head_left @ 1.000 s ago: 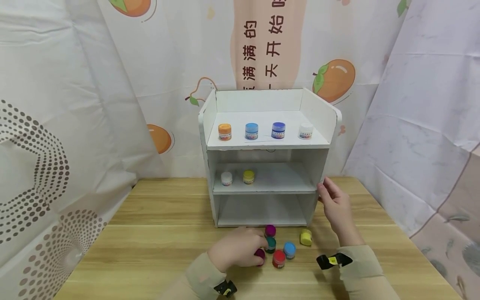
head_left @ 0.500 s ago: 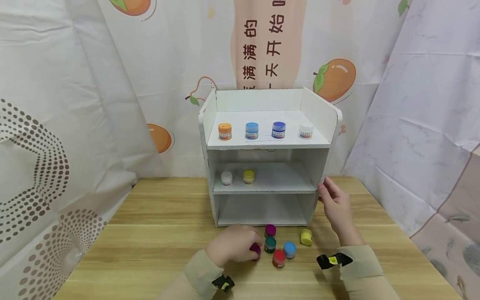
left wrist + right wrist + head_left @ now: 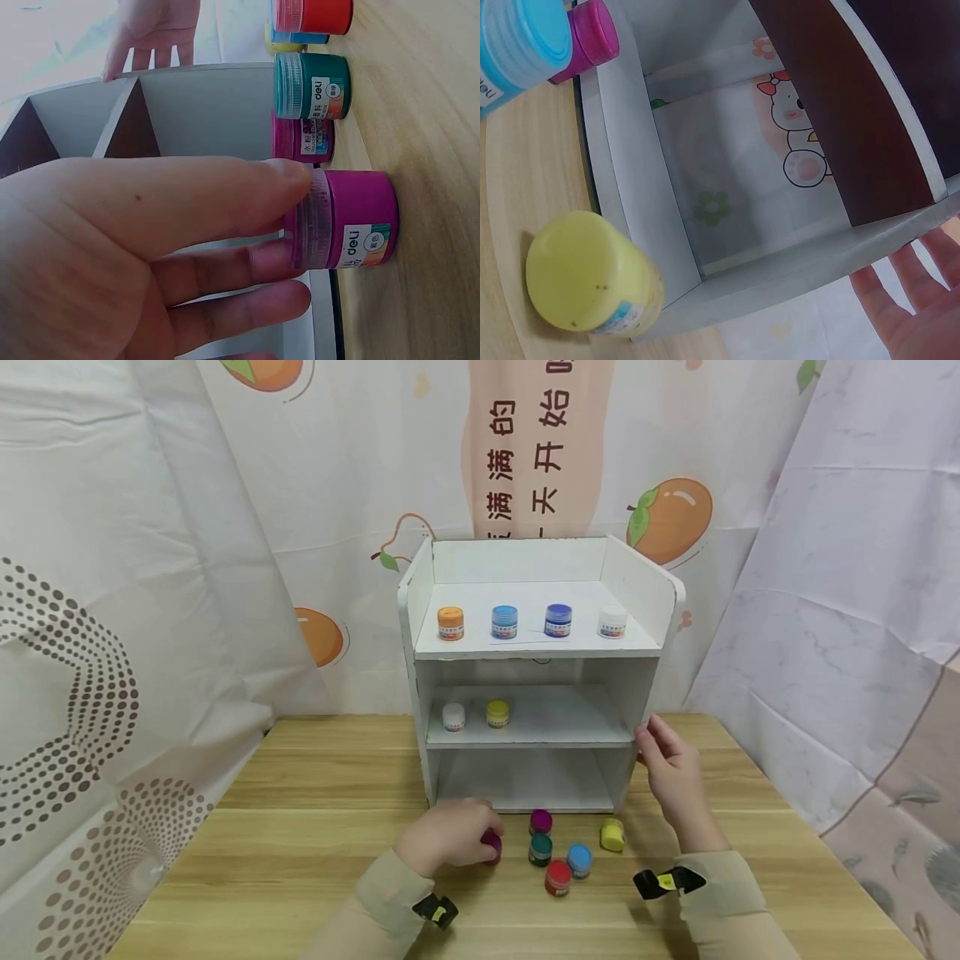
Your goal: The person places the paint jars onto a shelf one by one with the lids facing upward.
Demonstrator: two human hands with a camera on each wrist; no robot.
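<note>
My left hand (image 3: 448,837) pinches a purple paint jar (image 3: 364,214) by its ribbed cap, between thumb and fingers, in front of the shelf's bottom left corner. In the left wrist view the jar stands close against the wooden tabletop, its label showing. My right hand (image 3: 672,777) touches the right side panel of the small white shelf unit (image 3: 525,779), with fingers extended along it in the right wrist view. Right of the held jar are a second purple jar (image 3: 541,822), a green jar (image 3: 540,850), a red jar (image 3: 557,878), a blue jar (image 3: 579,860) and a yellow jar (image 3: 612,835).
On the top shelf stand an orange jar (image 3: 451,623), a light blue jar (image 3: 504,622), a dark blue jar (image 3: 558,621) and a white jar (image 3: 612,622). The middle shelf bears a smaller white jar (image 3: 453,717) and another yellow jar (image 3: 497,714). A printed curtain (image 3: 345,510) hangs behind.
My left hand has drawn the purple jar leftward, away from the green and red jars, and slightly toward the shelf. My right hand stays at the side panel.
</note>
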